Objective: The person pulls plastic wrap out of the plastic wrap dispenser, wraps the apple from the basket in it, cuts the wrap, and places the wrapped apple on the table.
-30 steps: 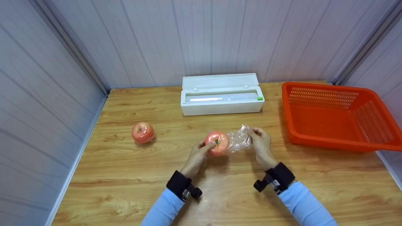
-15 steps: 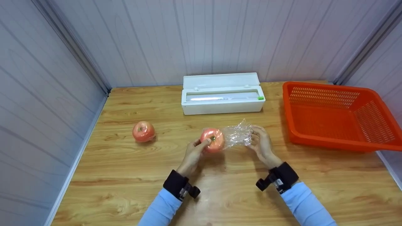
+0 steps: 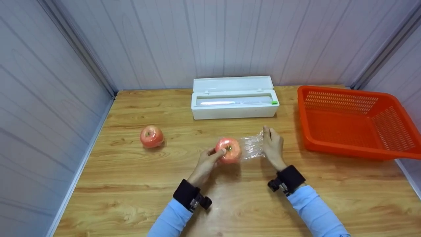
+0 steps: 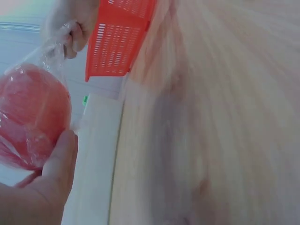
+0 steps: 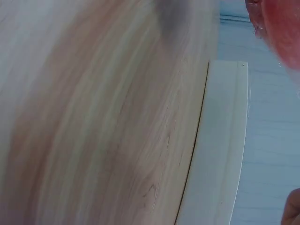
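A red apple (image 3: 234,154) is held up over the table in my left hand (image 3: 203,164), thumb on top near the stem and fingers beneath. Clear cling film (image 3: 253,148) covers the apple and stretches off its right side. At the film's far end, the curled fingers of my right hand (image 3: 273,146) grip its edge. In the left wrist view the film lies in folds over the apple (image 4: 35,112) and narrows toward the right hand (image 4: 77,28). Only part of the apple (image 5: 285,28) shows in the right wrist view.
Behind the hands stands a white cling film box (image 3: 234,113), lid up, with a roll inside. An orange-red plastic basket (image 3: 348,148) is at the right. Another apple (image 3: 151,136), wrapped in film, sits at the left. Panel walls enclose the table (image 3: 131,197).
My right hand shifts its grip along the film, its fingers turning upward. The film between the hands is flatter now. The apple goes slightly left, then back right.
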### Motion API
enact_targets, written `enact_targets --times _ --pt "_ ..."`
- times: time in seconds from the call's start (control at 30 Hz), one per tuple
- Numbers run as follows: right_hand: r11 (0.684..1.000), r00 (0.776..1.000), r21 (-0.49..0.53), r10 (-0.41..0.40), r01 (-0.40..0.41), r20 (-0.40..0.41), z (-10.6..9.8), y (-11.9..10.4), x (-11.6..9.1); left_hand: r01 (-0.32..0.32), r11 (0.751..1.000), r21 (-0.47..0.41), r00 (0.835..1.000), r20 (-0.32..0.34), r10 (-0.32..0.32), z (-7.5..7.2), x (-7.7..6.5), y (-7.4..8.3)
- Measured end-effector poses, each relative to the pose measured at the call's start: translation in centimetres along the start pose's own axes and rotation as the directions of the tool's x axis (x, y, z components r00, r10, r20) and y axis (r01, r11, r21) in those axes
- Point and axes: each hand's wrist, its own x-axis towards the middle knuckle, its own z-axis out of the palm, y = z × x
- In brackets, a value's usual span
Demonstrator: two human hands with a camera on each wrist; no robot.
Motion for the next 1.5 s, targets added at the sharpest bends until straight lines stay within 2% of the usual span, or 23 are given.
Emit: enact_targets --times 0.1,0.17,0.27,0.33,0.4,0.47,0.53,0.63,0.73,0.8,0.87,0.97,1.03,1.17,1.27,1.3,1.4,1.5 --pt "0.995 0.994 -0.03 0.097 -0.095 0.045 -0.3 -0.1 -0.2 -0.011 1.0 0.002 0.999 -0.036 0.011 0.0 0.1 0.1" --pt "0.99 0.99 -0.084 0.121 -0.115 0.068 -0.2 -0.2 -0.4 -0.014 1.0 -0.008 0.999 -0.045 0.014 0.1 0.2 0.1" --pt "0.986 0.997 -0.166 0.04 -0.029 0.063 0.2 -0.1 -0.8 -0.016 1.0 -0.017 0.999 -0.046 0.015 0.2 0.2 0.0" --pt "0.986 0.999 -0.164 -0.025 0.03 0.03 0.4 -0.1 -0.8 -0.024 1.0 -0.007 0.999 -0.036 0.024 0.2 0.2 -0.2" --pt "0.99 0.998 -0.131 -0.055 0.053 -0.009 0.3 -0.3 -0.7 -0.029 0.999 -0.021 0.999 -0.026 0.028 0.3 0.1 -0.4" --pt "0.997 0.999 -0.07 -0.025 0.022 -0.031 -0.2 -0.7 -0.5 -0.034 0.997 -0.069 0.999 -0.002 0.034 0.5 -0.1 -0.4" --pt "0.998 0.998 0.003 0.06 -0.06 -0.037 -0.7 -1.3 -0.2 -0.025 0.99 -0.14 0.999 0.023 0.028 0.8 -0.3 -0.3" --pt "0.979 0.984 0.106 0.178 -0.176 -0.011 -1.3 -2.1 0.2 -0.008 0.975 -0.223 0.999 0.05 0.019 1.3 -0.8 0.1" --pt "0.937 0.962 0.22 0.269 -0.272 0.044 -1.2 -2.5 0.4 0.023 0.966 -0.259 0.999 0.052 -0.01 1.8 -1.3 0.6" --pt "0.884 0.938 0.314 0.332 -0.346 0.099 -0.9 -2.6 0.4 0.048 0.962 -0.27 0.998 0.059 -0.033 1.9 -1.6 0.8" --pt "0.801 0.905 0.423 0.395 -0.424 0.16 -0.4 -2.6 0.3 0.076 0.959 -0.275 0.996 0.068 -0.06 2.0 -1.9 1.0" --pt "0.677 0.856 0.531 0.459 -0.51 0.238 0.4 -2.5 0.1 0.091 0.96 -0.264 0.994 0.083 -0.071 2.1 -2.1 1.2" --pt "0.629 0.831 0.551 0.482 -0.549 0.278 1.0 -2.4 0.0 0.092 0.961 -0.262 0.993 0.093 -0.069 2.1 -2.2 1.4" --pt "0.618 0.789 0.495 0.523 -0.611 0.321 1.8 -2.5 -0.4 0.094 0.954 -0.284 0.99 0.129 -0.059 2.1 -2.3 1.5" --pt "0.582 0.767 0.504 0.537 -0.638 0.351 2.6 -2.8 -0.6 0.091 0.949 -0.301 0.986 0.16 -0.044 2.2 -2.3 1.5" --pt "0.567 0.764 0.517 0.538 -0.641 0.357 2.8 -2.9 -0.7 0.088 0.948 -0.305 0.985 0.166 -0.038 2.2 -2.3 1.5" --pt "0.554 0.771 0.548 0.543 -0.626 0.332 3.6 -3.2 -0.8 0.08 0.948 -0.309 0.983 0.183 -0.023 2.2 -2.3 1.5" --pt "0.586 0.777 0.526 0.56 -0.617 0.288 3.9 -3.4 -1.1 0.088 0.948 -0.306 0.98 0.199 -0.027 2.2 -2.4 1.4"
